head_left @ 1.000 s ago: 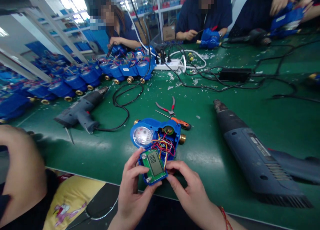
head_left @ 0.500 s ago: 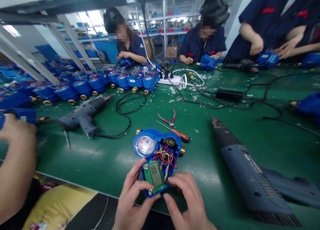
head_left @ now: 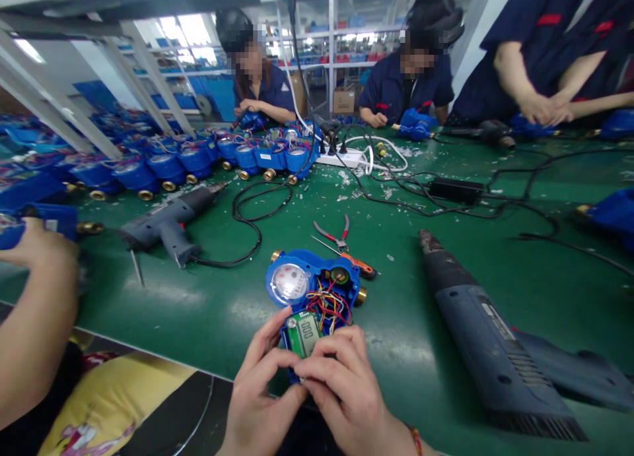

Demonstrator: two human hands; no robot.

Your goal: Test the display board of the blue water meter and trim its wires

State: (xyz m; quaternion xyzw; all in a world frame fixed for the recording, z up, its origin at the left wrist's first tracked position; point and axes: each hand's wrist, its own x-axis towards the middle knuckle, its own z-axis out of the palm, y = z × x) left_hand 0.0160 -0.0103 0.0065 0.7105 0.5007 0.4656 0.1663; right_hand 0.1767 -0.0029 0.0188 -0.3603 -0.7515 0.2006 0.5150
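A blue water meter (head_left: 290, 283) lies on the green bench, its round dial to the left and its wiring compartment open. Red, yellow and white wires (head_left: 329, 304) run from that compartment towards a green circuit board (head_left: 297, 337) with a small LCD, set in a blue housing. My left hand (head_left: 270, 377) grips the housing by its left side and lower edge. Fingers of my right hand (head_left: 341, 377) are pinched together over the board's lower part, close to my left fingertips. Whatever lies between them is hidden, and they cover part of the LCD.
Pliers (head_left: 339, 235) and an orange-handled screwdriver (head_left: 364, 266) lie behind the meter. One heat gun (head_left: 495, 337) is at right, another (head_left: 171, 222) at left. Rows of blue meters (head_left: 163, 169) and a power strip (head_left: 341, 158) stand farther back. A co-worker's arm (head_left: 44, 291) reaches in at left.
My right hand has moved left and in over the board, its spread fingers now pinched near its lower edge. My left hand stays on the housing.
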